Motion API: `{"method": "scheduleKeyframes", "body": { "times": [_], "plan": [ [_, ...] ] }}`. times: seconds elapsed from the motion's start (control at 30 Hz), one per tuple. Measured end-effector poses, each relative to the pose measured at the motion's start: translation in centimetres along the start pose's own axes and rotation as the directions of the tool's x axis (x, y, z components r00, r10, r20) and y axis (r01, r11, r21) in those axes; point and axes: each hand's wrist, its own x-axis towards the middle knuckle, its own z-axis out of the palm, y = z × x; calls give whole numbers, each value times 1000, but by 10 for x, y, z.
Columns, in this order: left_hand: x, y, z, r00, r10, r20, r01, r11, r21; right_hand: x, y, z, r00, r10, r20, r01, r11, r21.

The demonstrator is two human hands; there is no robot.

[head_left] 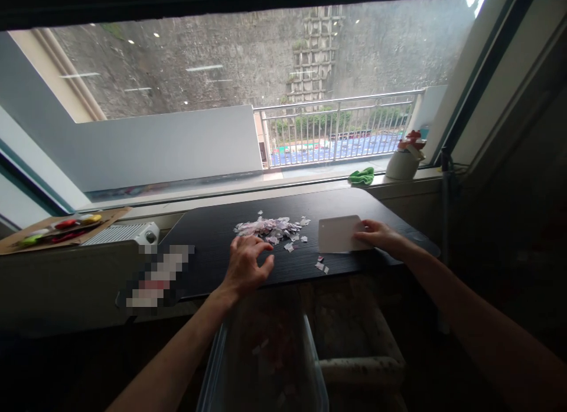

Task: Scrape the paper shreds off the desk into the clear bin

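Note:
A heap of small paper scraps [270,226] lies in the middle of the dark table [204,270]. My left hand [248,261] is at the near edge of the heap, its thumb and fingers apart and holding nothing that I can see. To the right of the heap, my right hand [376,236] grips a flat white rectangular card [337,235] by its right side. A few loose scraps [322,265] lie just below the card. Under the table's near edge stands a clear plastic bin [316,365] with some scraps inside.
A stool-like frame [363,365] stands right of the bin. On the sill are a green cloth [362,176] and a pale container [402,164]. A radiator [128,234] and a cardboard sheet [26,238] with colourful items are at the left. A blurred-out patch covers the table's left end.

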Motion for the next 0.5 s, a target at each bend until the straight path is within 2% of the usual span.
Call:
{"method": "scheduleKeyframes", "body": {
  "times": [0.1,0.2,0.33,0.5],
  "plan": [
    [12,33,12,975,159,158,-139,982,-130,-1,-2,2,1000,2,7,-2,999,-53],
    [16,52,30,932,240,270,-197,964,-177,-1,-6,4,999,31,33,-28,997,-71],
    [12,53,45,948,168,269,-123,977,-175,-1,-10,5,998,42,54,-38,997,-72],
    [8,51,46,950,191,248,-152,974,-167,-2,-7,1,993,40,113,-38,999,-17]
  ]
}}
